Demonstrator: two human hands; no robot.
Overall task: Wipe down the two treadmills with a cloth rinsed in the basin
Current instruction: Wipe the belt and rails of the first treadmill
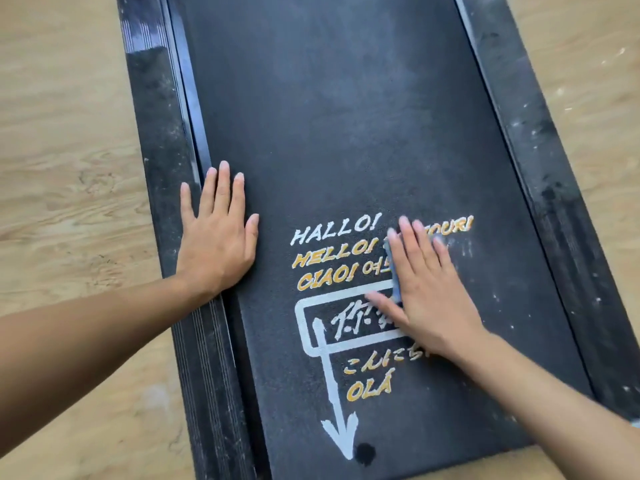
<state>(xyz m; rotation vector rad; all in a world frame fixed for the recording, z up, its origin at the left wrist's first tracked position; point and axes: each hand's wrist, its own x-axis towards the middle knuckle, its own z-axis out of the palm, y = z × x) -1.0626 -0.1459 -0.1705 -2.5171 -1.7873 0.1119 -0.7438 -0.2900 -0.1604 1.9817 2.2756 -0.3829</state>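
A black treadmill [346, 116] fills the view, its belt printed with white and orange greetings and a white arrow. My left hand [216, 233] lies flat with straight fingers on the belt's left edge, next to the dusty side rail [162, 140]. My right hand [427, 289] presses flat on a blue-grey cloth [394, 268] over the lettering. Only a strip of the cloth shows beside my fingers. Pale dust smears lie on the belt to the right of that hand.
Light wood-look floor [69, 168] surrounds the treadmill on both sides. The right side rail [561, 202] carries white specks and smudges. A dark wet spot [365, 452] sits by the arrow's tip near the belt's near end.
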